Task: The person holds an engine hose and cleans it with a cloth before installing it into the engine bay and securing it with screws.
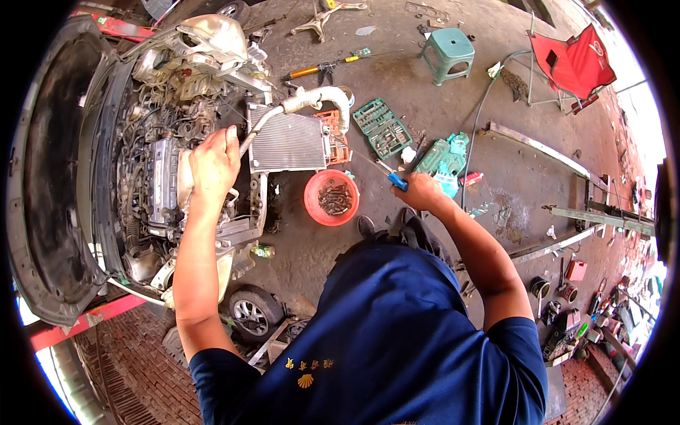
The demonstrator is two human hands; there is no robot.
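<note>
The left hand (pixel 214 164) lies over the engine bay (pixel 152 177), so whatever sits under its fingers (pixel 231 134) is hidden. The right hand (pixel 419 191) wraps the blue-handled screwdriver (pixel 386 173) — most of the handle is covered by the fingers (pixel 425 183), and its thin tip is too fine to make out. Left of those fingers, the bits in the red bowl (pixel 331 197) are too small to tell apart. The person's blue shirt (pixel 397 340) hides the floor below — and is cut by the lower edge.

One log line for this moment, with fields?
left hand: on engine bay | right hand: holds blue-handled screwdriver | red bowl: on floor
</note>
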